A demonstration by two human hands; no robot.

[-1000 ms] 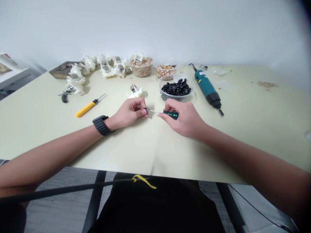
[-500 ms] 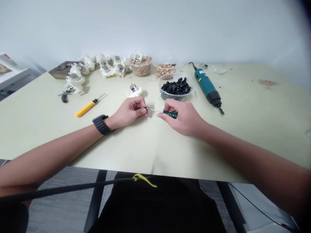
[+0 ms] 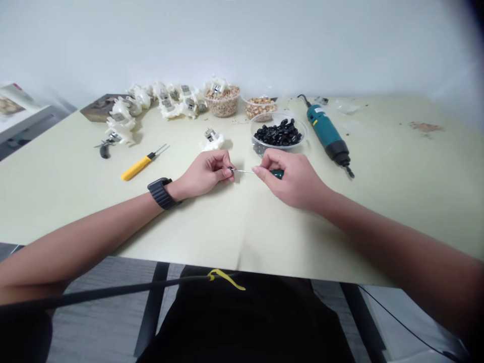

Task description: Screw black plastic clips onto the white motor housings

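My left hand (image 3: 209,173) pinches a small dark part (image 3: 231,169) between thumb and fingers; most of it is hidden. My right hand (image 3: 293,176) is closed around the green handle of a screwdriver (image 3: 278,174), whose thin metal shaft points left. The shaft's tip meets the small part at my left fingertips. Just beyond my left hand lies a white plastic assembly (image 3: 213,140) with a metal piece on top. A clear tub of small black parts (image 3: 278,133) stands behind my right hand.
A yellow-handled tool (image 3: 138,167) and small pliers (image 3: 105,149) lie at left. Several white assemblies (image 3: 166,103) line the back. Tubs of beige bits (image 3: 222,103) and brown bits (image 3: 260,107) stand near the wall. A teal power screwdriver (image 3: 328,133) lies at right.
My right thumb and fingers have shifted on the screwdriver, covering more of its handle. The whole scene sits slightly further right. My left hand keeps its pinch.
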